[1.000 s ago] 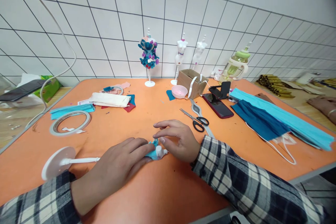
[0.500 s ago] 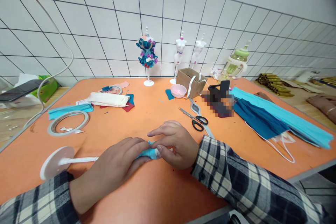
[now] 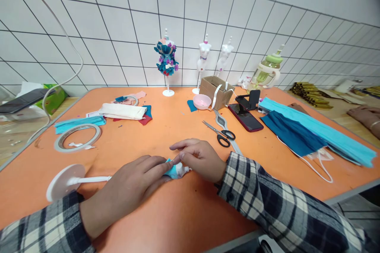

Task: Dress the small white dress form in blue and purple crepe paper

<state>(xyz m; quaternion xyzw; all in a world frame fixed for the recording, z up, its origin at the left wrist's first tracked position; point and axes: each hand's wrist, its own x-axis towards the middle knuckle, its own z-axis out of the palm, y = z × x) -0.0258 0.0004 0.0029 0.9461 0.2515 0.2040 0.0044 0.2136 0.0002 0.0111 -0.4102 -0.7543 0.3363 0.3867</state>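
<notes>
A small white dress form [image 3: 179, 170] lies on its side, light blue fabric [image 3: 170, 171] wrapped round its body. My left hand [image 3: 135, 182] is closed over it, with the stand's round base [image 3: 63, 184] sticking out to the left. My right hand [image 3: 200, 160] is over the chest end, index finger stretched out and fingertips at the fabric's upper edge. Whether anything is between its thumb and fingers is hard to see. Black-handled scissors [image 3: 221, 133] lie beyond my right hand.
Double-sided tape [image 3: 77, 137] and folded fabric [image 3: 121, 111] lie at left. At the back stand a decorated dress form [image 3: 166, 61], a pink bowl [image 3: 202, 102] and a cardboard box [image 3: 216, 91]. A phone [image 3: 246, 117] and blue masks [image 3: 293, 132] lie at right. Another person's hand [image 3: 366, 116] rests far right.
My right hand has lifted slightly up and right, its thumb moving off the dress form, so more of the white chest end shows. My left hand keeps its hold.
</notes>
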